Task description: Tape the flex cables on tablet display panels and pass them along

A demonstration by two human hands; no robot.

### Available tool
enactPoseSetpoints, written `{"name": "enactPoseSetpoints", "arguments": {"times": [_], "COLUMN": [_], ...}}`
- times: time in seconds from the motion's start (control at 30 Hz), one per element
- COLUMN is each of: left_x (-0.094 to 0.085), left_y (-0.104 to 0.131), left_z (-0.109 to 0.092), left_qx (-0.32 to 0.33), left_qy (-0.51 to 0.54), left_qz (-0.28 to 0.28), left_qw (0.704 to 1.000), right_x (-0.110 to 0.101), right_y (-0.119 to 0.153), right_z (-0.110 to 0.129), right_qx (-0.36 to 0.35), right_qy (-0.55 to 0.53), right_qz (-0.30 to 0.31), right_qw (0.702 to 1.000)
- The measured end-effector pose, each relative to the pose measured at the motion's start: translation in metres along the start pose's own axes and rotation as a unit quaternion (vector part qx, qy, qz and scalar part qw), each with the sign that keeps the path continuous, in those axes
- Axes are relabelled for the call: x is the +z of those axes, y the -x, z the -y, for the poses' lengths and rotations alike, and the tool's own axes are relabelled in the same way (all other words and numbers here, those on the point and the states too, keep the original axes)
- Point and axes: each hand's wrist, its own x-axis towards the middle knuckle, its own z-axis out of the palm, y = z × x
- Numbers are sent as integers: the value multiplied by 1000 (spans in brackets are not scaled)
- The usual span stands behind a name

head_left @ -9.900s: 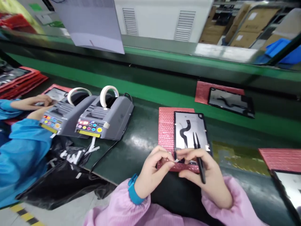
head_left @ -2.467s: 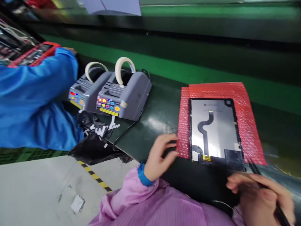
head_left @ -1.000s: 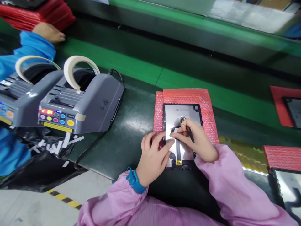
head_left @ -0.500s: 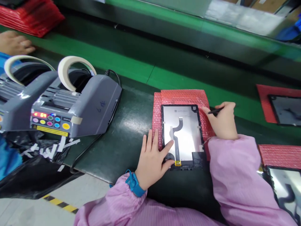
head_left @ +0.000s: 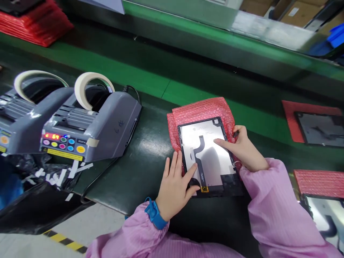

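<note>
A tablet screen assembly (head_left: 213, 161), black-framed with a silvery back, lies on a red bubble-wrap bag (head_left: 201, 109) on the dark bench. A dark flex cable (head_left: 200, 166) runs down its back to a yellow-orange end piece. My left hand (head_left: 176, 186) lies open along the lower left edge, its thumb and forefinger resting on the screen. My right hand (head_left: 243, 148) grips the right edge, thumb on the silvery back and its other fingers at the side by the bag. The end of a black pen-like tool (head_left: 236, 134) shows among those fingers; the rest is hidden.
Two grey tape dispensers (head_left: 99, 125) with tape rolls stand on the left, a black cable beside them. White tape scraps (head_left: 61, 175) hang below. Other screens (head_left: 321, 129) on red wrap lie at right. A red bag stack (head_left: 34, 23) sits at the back left.
My right hand has moved from beside the screen onto its right edge, the thumb now on its back. The screen and bag have turned slightly counterclockwise. My left hand stays on the lower left edge.
</note>
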Motion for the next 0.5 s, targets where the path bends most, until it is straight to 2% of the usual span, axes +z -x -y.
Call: {"name": "enactPoseSetpoints", "arguments": {"times": [0.1, 0.17, 0.33, 0.43, 0.5], "left_x": [-1, -2, -5, -6, -6], "left_y": [0, 0, -1, -2, -3], "left_z": [1, 2, 4, 3, 3], "left_qx": [-13, -33, -49, -49, -44], "left_qy": [20, 37, 48, 32, 20], "left_qz": [-8, -20, -49, -60, -66], "left_qw": [1000, 999, 996, 996, 997], "right_x": [6, 8, 1, -6, -10], "right_y": [-12, -32, -125, -180, -206], "right_z": [-2, -4, 8, 26, 38], "right_qx": [3, -8, -65, -71, -68], "right_qy": [-68, -102, -47, -23, 5], "right_qz": [29, 21, -163, -208, -232], "right_qw": [997, 995, 983, 975, 970]}}
